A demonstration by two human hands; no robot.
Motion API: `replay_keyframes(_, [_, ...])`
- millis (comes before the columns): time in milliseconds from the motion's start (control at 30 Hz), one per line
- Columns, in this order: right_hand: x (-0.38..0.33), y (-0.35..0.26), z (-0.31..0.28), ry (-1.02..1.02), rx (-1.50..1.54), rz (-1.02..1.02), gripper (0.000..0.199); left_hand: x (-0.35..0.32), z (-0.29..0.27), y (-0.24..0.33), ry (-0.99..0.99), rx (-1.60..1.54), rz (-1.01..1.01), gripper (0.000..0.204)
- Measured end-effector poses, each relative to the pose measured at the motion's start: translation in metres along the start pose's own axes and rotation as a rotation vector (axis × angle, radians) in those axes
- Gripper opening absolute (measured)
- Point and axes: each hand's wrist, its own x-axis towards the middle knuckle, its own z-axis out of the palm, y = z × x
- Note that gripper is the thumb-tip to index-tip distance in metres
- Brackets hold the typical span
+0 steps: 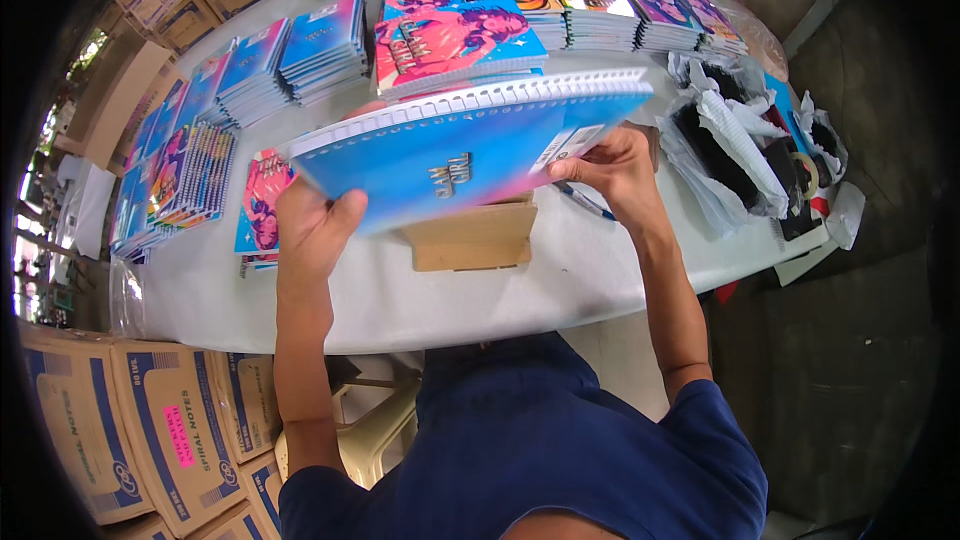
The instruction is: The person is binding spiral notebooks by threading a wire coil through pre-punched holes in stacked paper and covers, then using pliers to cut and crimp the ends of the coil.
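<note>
As hands [460,200] grip — notebook [470,150] tilted, raised

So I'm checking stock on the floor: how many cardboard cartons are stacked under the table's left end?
4 show at least partly: one at the far left, one beside it, one behind, one at the bottom edge. Others may be hidden.

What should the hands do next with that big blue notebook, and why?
Probably lower the blue spiral notebook onto the wooden block beneath it. The left hand and right hand hold it by its two ends, tilted in the air right above the block, so that seems the nearest resting spot.
</note>
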Motion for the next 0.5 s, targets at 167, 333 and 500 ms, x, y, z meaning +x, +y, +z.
replay_keyframes(167, [-0.028, 0.033, 0.006, 0.226, -0.054, -0.060, 0.019, 0.007, 0.009, -0.037, -0.177, -0.075, -0.116, 0.050])
replay_keyframes(333, [-0.036, 0.079, 0.011, 0.236, -0.084, 0.005, 0.014, -0.005, 0.007, -0.066, -0.283, 0.020, -0.278, 0.061])
replay_keyframes(500, [-0.049, 0.099, 0.015, 0.021, -0.397, -0.029, 0.050, -0.034, 0.035, -0.082, 0.113, -0.114, -0.241, 0.099])
